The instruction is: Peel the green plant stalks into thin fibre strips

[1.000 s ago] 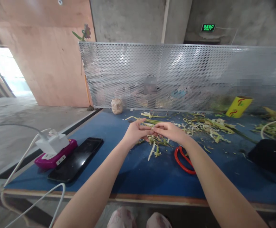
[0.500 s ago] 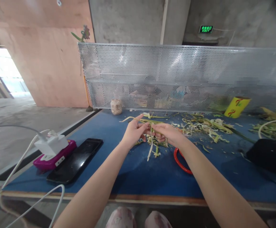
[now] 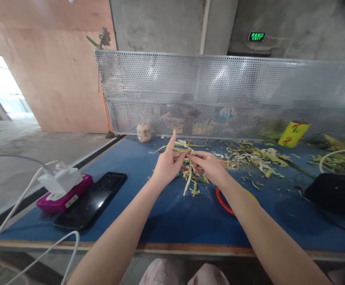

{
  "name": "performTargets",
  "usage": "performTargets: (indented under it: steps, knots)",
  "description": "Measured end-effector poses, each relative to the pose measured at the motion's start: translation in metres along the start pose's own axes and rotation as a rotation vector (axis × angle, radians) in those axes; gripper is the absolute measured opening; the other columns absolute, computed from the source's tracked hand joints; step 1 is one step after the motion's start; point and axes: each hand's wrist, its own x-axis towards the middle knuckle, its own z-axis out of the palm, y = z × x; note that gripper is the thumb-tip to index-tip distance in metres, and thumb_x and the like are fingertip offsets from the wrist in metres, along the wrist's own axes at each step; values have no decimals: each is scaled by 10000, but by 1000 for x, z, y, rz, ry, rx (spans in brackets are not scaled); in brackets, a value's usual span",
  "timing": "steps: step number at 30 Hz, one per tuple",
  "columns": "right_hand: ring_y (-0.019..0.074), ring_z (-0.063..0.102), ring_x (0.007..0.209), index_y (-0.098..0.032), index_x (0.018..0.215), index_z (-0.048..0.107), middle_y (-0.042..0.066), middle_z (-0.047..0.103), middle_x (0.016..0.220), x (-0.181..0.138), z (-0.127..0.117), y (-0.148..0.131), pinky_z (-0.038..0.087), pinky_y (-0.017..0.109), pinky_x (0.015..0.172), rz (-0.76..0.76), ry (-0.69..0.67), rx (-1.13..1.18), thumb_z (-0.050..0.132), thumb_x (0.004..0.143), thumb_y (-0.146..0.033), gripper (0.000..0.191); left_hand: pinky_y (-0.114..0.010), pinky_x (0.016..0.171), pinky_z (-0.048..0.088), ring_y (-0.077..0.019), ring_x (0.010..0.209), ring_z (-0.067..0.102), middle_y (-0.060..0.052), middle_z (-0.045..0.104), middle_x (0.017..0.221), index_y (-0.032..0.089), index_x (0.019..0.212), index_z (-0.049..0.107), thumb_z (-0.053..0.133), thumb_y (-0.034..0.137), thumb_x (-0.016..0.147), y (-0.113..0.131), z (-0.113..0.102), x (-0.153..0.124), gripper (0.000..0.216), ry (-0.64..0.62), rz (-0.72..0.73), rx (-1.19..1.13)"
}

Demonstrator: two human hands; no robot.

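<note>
My left hand [image 3: 166, 163] and my right hand [image 3: 207, 164] meet over the middle of the table. Thumbs and fingertips are pinched together at a thin, pale green plant stem [image 3: 191, 152], which both hands hold between them. The left index finger points straight up and away from the grip. Below the fingers, a whitish peeled strip [image 3: 187, 184] hangs or lies; I cannot tell whether it belongs to the held stem. A small heap of green scraps [image 3: 195, 190] rests on the table beneath the right hand, partly hidden by the fingers.
Shredded plant peelings [image 3: 258, 160] spread across the right of the blue table [image 3: 172, 225]. Around me are a black phone [image 3: 92, 200], a purple power strip [image 3: 61, 200] with a charger, a red ring-shaped object [image 3: 224, 204] under my right forearm, a yellow roll [image 3: 293, 134] and a perforated metal screen [image 3: 160, 79].
My hands stay together, with the fingertips pinched closer. The left index finger has risen to point upward. The view has shifted slightly.
</note>
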Motion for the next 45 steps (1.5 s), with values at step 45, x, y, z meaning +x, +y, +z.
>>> performTargets:
  steps: [45]
  knots:
    - [88,425,445,-239,768,404,-52,479,535,-1,6,-7,244,221,425,-97,-16,26,583,682,-464,300,-162,334,376,-33,428,497,-83,592,1000,195,1293,283,631,200,670,3,3,2,713,-32,-89,-329]
